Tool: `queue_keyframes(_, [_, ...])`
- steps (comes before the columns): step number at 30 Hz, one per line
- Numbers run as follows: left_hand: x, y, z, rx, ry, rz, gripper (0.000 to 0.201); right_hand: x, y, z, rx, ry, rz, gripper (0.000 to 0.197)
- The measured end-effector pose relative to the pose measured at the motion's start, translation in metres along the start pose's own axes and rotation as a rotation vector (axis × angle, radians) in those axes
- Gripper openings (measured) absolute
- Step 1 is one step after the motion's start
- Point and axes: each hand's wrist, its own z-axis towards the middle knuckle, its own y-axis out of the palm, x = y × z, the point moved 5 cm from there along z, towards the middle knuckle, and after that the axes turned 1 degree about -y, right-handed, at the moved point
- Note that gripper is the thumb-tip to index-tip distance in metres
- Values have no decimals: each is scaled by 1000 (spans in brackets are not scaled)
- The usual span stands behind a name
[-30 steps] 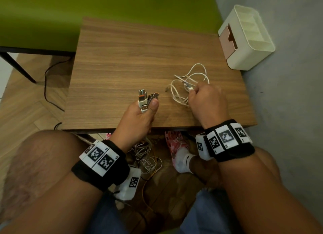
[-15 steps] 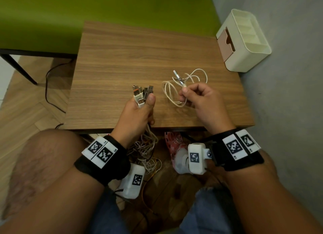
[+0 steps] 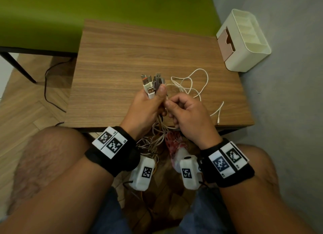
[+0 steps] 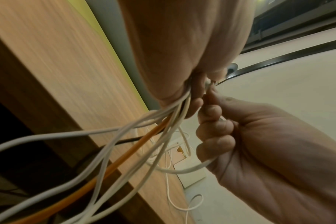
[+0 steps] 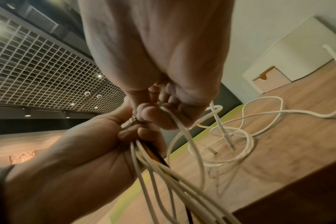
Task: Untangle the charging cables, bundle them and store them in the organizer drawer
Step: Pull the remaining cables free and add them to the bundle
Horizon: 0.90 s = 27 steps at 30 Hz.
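My left hand (image 3: 148,102) grips a bunch of cables with several USB plugs (image 3: 153,84) sticking up above the thumb; their cords (image 4: 125,148), white ones and an orange one, hang below the table's near edge. My right hand (image 3: 183,109) sits right against the left and pinches a white cable's end (image 5: 136,119) next to the bunch. That white cable (image 3: 192,83) lies in loose loops on the wooden table (image 3: 122,59), its other plug (image 3: 218,119) near the front right edge. The cream organizer (image 3: 244,41) with its pink drawer front (image 3: 225,41) stands at the far right corner, drawer closed.
A green sofa (image 3: 87,10) runs along the table's far side. A black cord (image 3: 50,87) trails over the wood floor on the left. A grey floor lies to the right. My knees frame the tangled cords (image 3: 153,143) hanging under the table.
My right hand has carried the white cable's end leftward to the left hand's bunch. The loops on the table have spread out and a plug now lies by the front right edge.
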Motion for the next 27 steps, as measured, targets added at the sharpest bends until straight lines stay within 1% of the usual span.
queue_keyframes(3, [0, 1, -1, -80, -8, -49, 19, 0, 1, 0, 5, -27, -16, 17])
queue_keyframes(5, [3, 1, -2, -114, -20, -60, 23, 0, 1, -1, 5, -44, -17, 20])
queue_keyframes(7, [7, 2, -3, -113, -2, -27, 30, -1, 0, -3, -5, -51, -3, 17])
queue_keyframes(10, [20, 1, -6, -24, 61, 107, 25, -4, -1, -7, -23, -79, 23, 12])
queue_keyframes(13, [33, -2, -8, 84, 95, 204, 25, -2, -5, -9, -23, -112, -68, 12])
queue_keyframes(15, [42, -3, -10, 159, 127, 210, 25, 2, -9, -11, -33, -114, -98, 13])
queue_keyframes(17, [43, -1, -11, 163, 88, 8, 27, 5, -14, -13, -27, -117, -109, 13])
queue_keyframes(19, [40, 5, -12, 110, 54, -199, 29, 7, -20, -13, -7, -118, -112, 10])
queue_keyframes(23, [47, 6, -14, 94, 78, -282, 34, 13, -33, -7, 31, -99, -179, 8])
queue_keyframes(25, [54, 4, -12, 61, 94, -285, 34, 17, -42, -2, 62, -59, -197, 11])
queue_keyframes(27, [58, 1, -10, 25, 97, -267, 32, 17, -49, 5, 107, -31, -205, 11])
